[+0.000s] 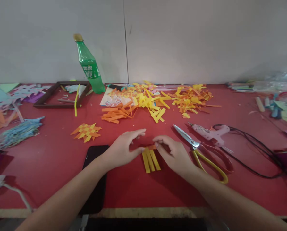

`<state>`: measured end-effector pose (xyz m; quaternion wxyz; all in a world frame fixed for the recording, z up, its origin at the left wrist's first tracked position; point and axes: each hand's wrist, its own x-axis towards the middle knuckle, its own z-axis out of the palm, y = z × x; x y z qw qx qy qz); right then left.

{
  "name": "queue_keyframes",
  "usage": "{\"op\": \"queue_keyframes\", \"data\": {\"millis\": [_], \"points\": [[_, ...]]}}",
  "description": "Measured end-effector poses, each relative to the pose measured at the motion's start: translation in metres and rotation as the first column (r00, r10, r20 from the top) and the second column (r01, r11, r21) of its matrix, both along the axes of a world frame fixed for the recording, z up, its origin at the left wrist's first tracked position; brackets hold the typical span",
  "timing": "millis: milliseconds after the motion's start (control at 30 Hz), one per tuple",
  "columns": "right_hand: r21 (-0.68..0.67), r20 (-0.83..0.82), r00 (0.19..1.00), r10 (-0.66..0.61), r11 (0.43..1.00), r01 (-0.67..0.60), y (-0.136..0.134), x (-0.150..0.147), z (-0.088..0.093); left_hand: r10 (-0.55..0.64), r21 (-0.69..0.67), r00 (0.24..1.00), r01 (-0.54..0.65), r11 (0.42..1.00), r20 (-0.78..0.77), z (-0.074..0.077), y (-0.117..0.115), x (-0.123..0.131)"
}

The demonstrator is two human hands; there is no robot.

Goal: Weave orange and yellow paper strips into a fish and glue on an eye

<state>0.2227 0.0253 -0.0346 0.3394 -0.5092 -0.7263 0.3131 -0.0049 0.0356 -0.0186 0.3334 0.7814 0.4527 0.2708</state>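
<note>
Three yellow paper strips lie side by side on the red table, with a short orange paper strip across their far ends. My left hand is on the left of them, fingers apart and thumb tip at the top left corner of the strips. From the right, my right hand has its thumb and forefinger pinched at the right end of the orange strip. To the left is a woven yellow and orange paper piece.
Scissors and a pink glue gun with a black cord lie at right. A black phone is partly under my left forearm. Behind are loose orange strips, yellow strips, a green bottle and a brown frame.
</note>
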Motion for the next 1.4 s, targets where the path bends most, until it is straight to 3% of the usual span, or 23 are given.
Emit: {"op": "queue_keyframes", "data": {"millis": [67, 133, 267, 367, 467, 633, 767, 867, 967, 1067, 1200, 1400], "points": [[0.083, 0.117, 0.993, 0.013, 0.996, -0.023, 0.003, 0.002, -0.004, 0.026, 0.273, 0.989, 0.014, 0.962, -0.143, 0.001, 0.000, -0.003], [0.121, 0.164, 0.986, 0.006, 0.992, -0.026, 0.004, 0.002, -0.008, -0.007, 0.426, 0.971, 0.110, 0.898, -0.237, 0.005, -0.002, -0.003], [0.192, 0.220, 0.975, -0.031, 0.981, -0.012, 0.005, 0.001, -0.013, -0.215, 0.436, 0.896, 0.384, 0.814, -0.388, 0.013, -0.010, 0.002], [0.366, 0.309, 0.944, -0.113, 0.931, -0.009, 0.005, 0.001, -0.010, -0.260, 0.375, 0.846, 0.454, 0.808, -0.466, 0.013, -0.014, 0.004], [0.463, 0.341, 0.934, -0.110, 0.884, -0.064, 0.004, 0.001, -0.004, -0.254, 0.328, 0.827, 0.453, 0.829, -0.502, 0.011, -0.016, 0.001], [0.333, 0.338, 0.904, 0.261, 0.866, -0.374, -0.001, -0.002, -0.004, -0.273, 0.287, 0.818, 0.459, 0.841, -0.507, 0.009, -0.015, -0.001], [0.298, 0.356, 0.894, 0.272, 0.874, -0.384, -0.003, -0.004, -0.008, -0.243, 0.313, 0.844, 0.423, 0.850, -0.479, 0.009, -0.012, -0.001], [0.295, 0.343, 0.900, 0.268, 0.879, -0.374, -0.002, -0.005, -0.010, -0.042, 0.370, 0.888, 0.234, 0.899, -0.459, 0.012, -0.007, -0.006], [0.297, 0.306, 0.911, 0.275, 0.882, -0.366, -0.001, -0.005, -0.008, 0.260, 0.444, 0.837, -0.022, 0.896, -0.482, 0.018, 0.005, -0.018], [0.292, 0.274, 0.920, 0.282, 0.887, -0.359, -0.001, -0.005, -0.006, 0.359, 0.487, 0.788, -0.087, 0.869, -0.500, 0.023, 0.025, -0.031], [0.273, 0.253, 0.924, 0.286, 0.896, -0.352, 0.000, -0.006, -0.004, 0.368, 0.532, 0.765, -0.038, 0.846, -0.529, 0.021, 0.058, -0.037], [0.285, 0.204, 0.944, 0.258, 0.907, -0.309, 0.002, -0.005, -0.006, 0.319, 0.584, 0.756, 0.101, 0.806, -0.572, 0.008, 0.095, -0.029]]}}
